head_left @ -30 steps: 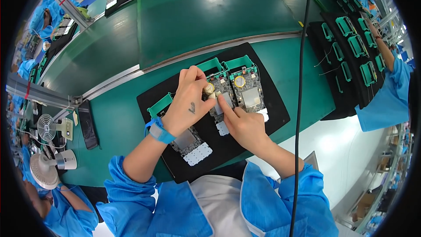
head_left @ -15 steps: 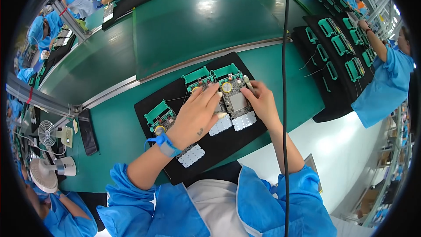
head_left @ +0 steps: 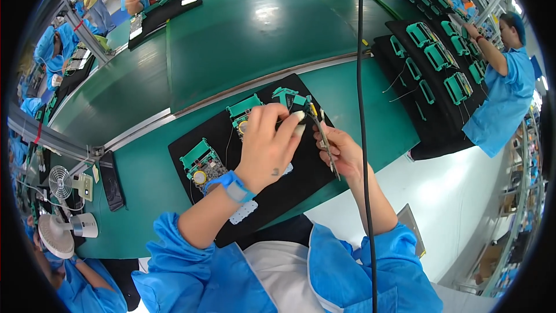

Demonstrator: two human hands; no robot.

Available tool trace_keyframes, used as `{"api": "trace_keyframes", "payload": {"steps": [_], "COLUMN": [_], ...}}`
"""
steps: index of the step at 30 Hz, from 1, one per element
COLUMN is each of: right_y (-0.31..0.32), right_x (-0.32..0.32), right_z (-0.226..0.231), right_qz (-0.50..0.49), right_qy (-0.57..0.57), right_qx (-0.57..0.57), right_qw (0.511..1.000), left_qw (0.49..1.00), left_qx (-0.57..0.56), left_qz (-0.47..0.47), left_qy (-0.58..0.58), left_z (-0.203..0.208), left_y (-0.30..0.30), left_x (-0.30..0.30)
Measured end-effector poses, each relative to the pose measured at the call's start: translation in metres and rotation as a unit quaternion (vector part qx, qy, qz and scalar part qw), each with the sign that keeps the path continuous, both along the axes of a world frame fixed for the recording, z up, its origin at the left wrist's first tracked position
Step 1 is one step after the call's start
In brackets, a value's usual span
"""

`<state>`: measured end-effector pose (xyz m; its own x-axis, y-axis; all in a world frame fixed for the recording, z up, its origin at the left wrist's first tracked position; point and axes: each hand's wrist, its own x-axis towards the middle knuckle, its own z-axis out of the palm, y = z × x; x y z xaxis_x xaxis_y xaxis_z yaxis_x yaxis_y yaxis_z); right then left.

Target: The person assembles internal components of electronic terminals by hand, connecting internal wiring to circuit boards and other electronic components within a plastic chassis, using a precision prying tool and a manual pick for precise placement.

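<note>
My right hand [head_left: 344, 152] grips a circuit board [head_left: 328, 148] turned up on its edge, with a green plastic frame [head_left: 288, 97] at its far end, over a black mat [head_left: 292, 182]. Close to that end, my left hand [head_left: 267, 148] has thumb and finger curled together in light-coloured fingertip covers. What they pinch is hidden. A blue wrist strap [head_left: 233, 188] circles my left wrist. Partly under the left hand lies a second board with a green frame [head_left: 243, 106]. Left of it rests a third board [head_left: 209, 169] with a green frame and a round yellow-rimmed part.
A black cable [head_left: 362, 81] hangs down in front of my right arm. Two small fans [head_left: 57, 235] and a dark phone-like slab [head_left: 112, 179] occupy the left side. At right, a person in blue [head_left: 509, 87] stands by black mats with several green frames [head_left: 457, 88].
My right hand has lifted the right-hand board off the mat and tipped it on edge. My left hand has shifted its fingertips toward the board's far end.
</note>
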<state>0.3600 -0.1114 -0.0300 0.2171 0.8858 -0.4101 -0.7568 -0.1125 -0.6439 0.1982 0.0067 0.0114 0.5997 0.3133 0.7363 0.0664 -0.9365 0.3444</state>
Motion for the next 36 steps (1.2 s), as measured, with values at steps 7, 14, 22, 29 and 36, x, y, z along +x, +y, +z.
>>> {"api": "trace_keyframes", "payload": {"steps": [7,14,22,29,36], "right_y": [-0.004,-0.008,-0.007,0.002,0.0], "right_x": [-0.007,-0.006,-0.015,-0.009,-0.012], "right_z": [0.001,-0.003,0.002,0.001,0.0], "right_qz": [-0.003,-0.107,-0.161,-0.111,-0.106], "right_qy": [-0.031,-0.245,-0.672,-0.816,-0.782], "right_qx": [-0.029,-0.055,-0.038,0.08,0.047], "right_qw": [0.999,0.962,0.721,0.561,0.612], "left_qw": [0.995,0.982,0.972,0.971,0.969], "left_qx": [0.102,-0.187,-0.173,-0.167,-0.176], "left_qz": [-0.01,-0.026,-0.101,-0.114,-0.127], "left_qy": [-0.008,-0.015,0.12,0.127,0.12], "left_z": [-0.002,-0.021,-0.027,-0.026,-0.027], "left_y": [0.007,0.012,0.013,0.015,0.016], "left_x": [0.015,0.007,0.014,0.019,0.02]}}
